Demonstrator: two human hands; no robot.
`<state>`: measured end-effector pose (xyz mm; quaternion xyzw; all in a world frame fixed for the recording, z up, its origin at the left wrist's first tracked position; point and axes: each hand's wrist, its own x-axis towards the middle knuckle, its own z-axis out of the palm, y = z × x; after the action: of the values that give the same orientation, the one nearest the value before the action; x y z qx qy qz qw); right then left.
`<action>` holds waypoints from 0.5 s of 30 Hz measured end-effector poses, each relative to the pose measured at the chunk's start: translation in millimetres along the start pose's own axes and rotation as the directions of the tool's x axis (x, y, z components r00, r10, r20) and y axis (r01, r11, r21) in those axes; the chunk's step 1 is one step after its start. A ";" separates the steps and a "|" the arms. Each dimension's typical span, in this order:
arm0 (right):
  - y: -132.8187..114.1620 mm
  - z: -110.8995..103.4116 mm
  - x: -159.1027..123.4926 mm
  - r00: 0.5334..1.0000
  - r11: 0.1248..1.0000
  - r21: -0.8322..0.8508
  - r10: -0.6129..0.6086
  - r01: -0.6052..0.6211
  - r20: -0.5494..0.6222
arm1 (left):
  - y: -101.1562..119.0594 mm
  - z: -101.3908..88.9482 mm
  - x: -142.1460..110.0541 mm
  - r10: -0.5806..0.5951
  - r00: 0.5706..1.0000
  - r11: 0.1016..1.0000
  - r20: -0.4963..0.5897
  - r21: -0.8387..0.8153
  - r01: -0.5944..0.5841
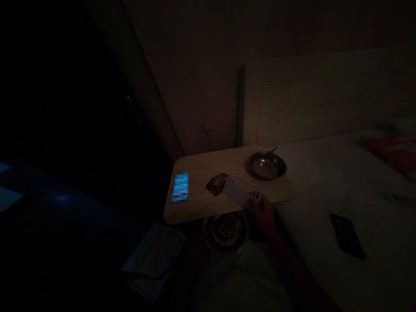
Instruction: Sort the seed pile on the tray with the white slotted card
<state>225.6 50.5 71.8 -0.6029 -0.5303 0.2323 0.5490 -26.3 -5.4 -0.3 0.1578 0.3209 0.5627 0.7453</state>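
My right hand [264, 213] grips one end of a white slotted plastic tray [242, 190], tilted over the wooden tabletop [195, 164]. The tray's far end meets a heap of small dark bits [216, 184]; their kind is too dim to make out. Below the table's front edge, my left hand [202, 239], mostly lost in shadow, holds the left side of a round metal bowl [242, 245]. Some small bits [229, 232] lie inside that bowl. A second shallow metal bowl [268, 164] stands at the right rear of the tabletop, with a handle-like piece sticking up behind its rim.
A lit phone [180, 187] lies on the tabletop's left side. To the right, a dark phone [347, 236] rests on the bed [312, 186]. A pale flat box-like object [154, 258] is at lower left. A wall socket [204, 127] with a cable is behind the table.
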 end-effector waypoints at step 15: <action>-8.7 4.1 12.9 0.999 1.000 0.006 -0.010 0.010 -0.050 | 7.4 25.7 -8.7 0.008 1.000 1.000 0.021 0.030 -0.008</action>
<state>222.9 62.4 82.4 -0.6039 -0.5187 0.2162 0.5653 -16.3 -8.1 25.8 0.1761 0.3209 0.5591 0.7439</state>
